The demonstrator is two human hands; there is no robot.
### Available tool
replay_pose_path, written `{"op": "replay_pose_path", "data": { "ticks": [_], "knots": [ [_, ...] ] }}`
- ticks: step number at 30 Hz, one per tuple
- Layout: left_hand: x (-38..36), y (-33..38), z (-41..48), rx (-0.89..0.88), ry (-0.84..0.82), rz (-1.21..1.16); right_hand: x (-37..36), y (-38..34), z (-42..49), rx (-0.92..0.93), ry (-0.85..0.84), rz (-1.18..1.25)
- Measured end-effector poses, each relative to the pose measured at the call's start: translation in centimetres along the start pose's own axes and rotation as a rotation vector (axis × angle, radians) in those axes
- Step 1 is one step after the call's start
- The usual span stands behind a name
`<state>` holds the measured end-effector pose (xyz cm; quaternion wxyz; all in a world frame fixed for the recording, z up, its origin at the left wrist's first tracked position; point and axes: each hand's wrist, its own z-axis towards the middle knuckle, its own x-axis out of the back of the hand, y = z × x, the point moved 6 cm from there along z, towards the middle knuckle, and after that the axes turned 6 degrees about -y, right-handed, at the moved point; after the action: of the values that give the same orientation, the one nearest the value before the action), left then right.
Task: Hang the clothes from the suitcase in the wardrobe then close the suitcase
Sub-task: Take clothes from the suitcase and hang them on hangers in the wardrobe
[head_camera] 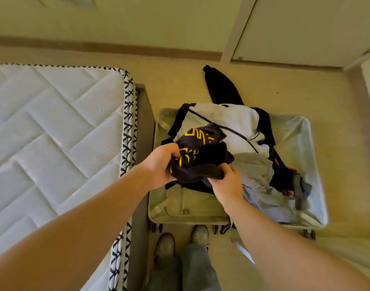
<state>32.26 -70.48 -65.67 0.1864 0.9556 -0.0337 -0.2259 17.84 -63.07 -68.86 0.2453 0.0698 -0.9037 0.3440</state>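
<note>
The dark garment (203, 162) with yellow print is soft, matt cloth, crumpled. The suitcase lining (180, 203) is thin pale fabric with a faint sheen. On the left, the mattress (54, 122) is quilted white textile; the floor (305, 91) looks smooth.

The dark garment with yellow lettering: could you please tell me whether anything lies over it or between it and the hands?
Nothing visible does. The left hand and right hand both grip the dark garment, which sits on top of the other clothes in the open suitcase.
</note>
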Motion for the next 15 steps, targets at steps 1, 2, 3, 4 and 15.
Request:
{"op": "replay_pose_path", "data": {
  "ticks": [1, 2, 3, 4, 15],
  "knots": [
    [-0.3, 1.2, -1.6, -0.052, 0.018, -0.024, 0.9, -1.1, -1.2, -0.003, -0.006, 0.073],
    [-0.3, 1.8, -2.2, -0.094, 0.036, -0.045, 1.5, -1.4, -1.8, -0.024, -0.011, 0.142],
    [-0.5, 2.7, -3.3, -0.152, 0.051, -0.029, 2.2, -1.8, -2.7, -0.041, 0.011, 0.203],
    [-0.7, 3.6, -4.5, -0.232, 0.065, 0.031, 3.1, -2.5, -3.9, -0.047, 0.049, 0.240],
    [-5.9, 2.1, -12.9, -0.452, -0.095, 1.295, 9.5, -13.4, -14.5, -0.025, 0.134, 0.908]
  ]
}}
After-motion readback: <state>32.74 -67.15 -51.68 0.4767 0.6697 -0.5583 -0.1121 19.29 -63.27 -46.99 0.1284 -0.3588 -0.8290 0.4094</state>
